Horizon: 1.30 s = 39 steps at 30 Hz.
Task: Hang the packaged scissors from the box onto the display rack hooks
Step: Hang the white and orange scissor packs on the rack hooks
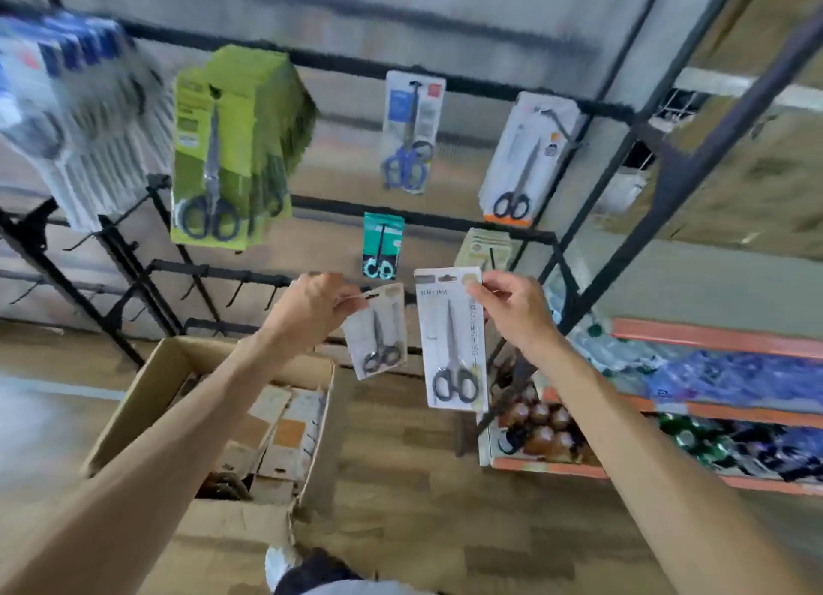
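Above the box (147, 398), both hands pinch scissor packs: left (307, 309) small pack (378, 331), right (512, 309) large pack (452, 345)

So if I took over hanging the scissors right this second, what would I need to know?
Left hand: pinches the top of a small scissors pack, held up in the air.
Right hand: pinches the top corner of a bigger white scissors pack, also in the air.
Neither pack is on a hook yet.
Display rack: already holds a thick green stack, a blue-handled pack, a white and orange pack, a teal pack and a beige stack.
Cardboard box below the left arm still has packs inside.
Left to do: hang both held packs, then keep emptying the box.
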Tool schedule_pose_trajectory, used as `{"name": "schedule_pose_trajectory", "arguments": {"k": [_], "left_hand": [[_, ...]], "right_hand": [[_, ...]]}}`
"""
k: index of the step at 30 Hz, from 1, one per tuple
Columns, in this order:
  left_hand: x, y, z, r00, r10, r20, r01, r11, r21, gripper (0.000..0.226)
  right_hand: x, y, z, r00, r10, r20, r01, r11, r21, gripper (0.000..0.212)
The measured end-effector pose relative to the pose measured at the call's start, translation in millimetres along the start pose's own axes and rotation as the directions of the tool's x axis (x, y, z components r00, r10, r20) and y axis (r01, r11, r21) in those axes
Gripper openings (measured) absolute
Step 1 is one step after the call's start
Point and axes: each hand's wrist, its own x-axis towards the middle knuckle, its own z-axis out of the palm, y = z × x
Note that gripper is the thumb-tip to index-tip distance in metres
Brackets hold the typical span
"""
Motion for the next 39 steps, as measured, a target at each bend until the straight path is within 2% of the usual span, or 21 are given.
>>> {"name": "schedule_pose_trajectory", "arguments": {"k": [4,8,10,11,14,20,27,31,36,39], "left_hand": [[46.8,49.4,-12.2,0.997,0.079,-0.008,-0.079,0.997,0.013,0.019],[86.9,98.2,-39.2,0.974,0.212,-0.075,-0.210,0.977,0.041,0.018],[101.9,119.1,-51.7,0.970,0.221,-0.099,-0.215,0.974,0.070,0.020],[107.9,126.8,-56.0,0.969,0.224,-0.104,-0.214,0.972,0.092,0.023],[121.7,137.6,-63.7,0.966,0.242,-0.090,-0.229,0.963,0.140,0.029],[124.0,139.1,-69.9,0.969,0.238,-0.063,-0.228,0.965,0.125,0.017],[121.9,128.8,-73.7,0.970,0.234,-0.065,-0.219,0.958,0.183,0.025],[118.1,117.1,-87.1,0.975,0.217,-0.054,-0.204,0.961,0.188,0.029],[115.9,111.8,-100.2,0.965,0.255,-0.056,-0.240,0.950,0.200,0.021],[97.8,98.0,-98.8,0.961,0.272,-0.046,-0.256,0.941,0.223,0.028]], "right_hand": [[11.9,-12.4,-74.9,0.991,0.002,-0.134,0.003,0.999,0.038,0.017],[47.3,-33.4,-140.8,0.962,0.021,-0.273,0.006,0.995,0.097,0.016],[67.1,-43.5,-160.6,0.957,-0.005,-0.288,0.025,0.998,0.066,0.007],[75.9,-48.0,-165.4,0.960,-0.016,-0.279,0.025,0.999,0.026,0.010],[96.9,-47.4,-163.3,0.970,0.047,-0.239,-0.049,0.999,-0.002,0.020],[141.4,-38.7,-152.1,0.952,0.193,-0.237,-0.179,0.981,0.080,0.016],[220.3,-31.3,-143.1,0.940,0.195,-0.278,-0.238,0.963,-0.129,0.034],[240.7,-25.0,-137.0,0.933,0.184,-0.308,-0.231,0.965,-0.124,0.036],[214.6,-30.2,-131.4,0.937,0.122,-0.326,-0.197,0.958,-0.207,0.047],[153.9,-29.9,-117.8,0.945,0.100,-0.310,-0.168,0.964,-0.204,0.028]]}}
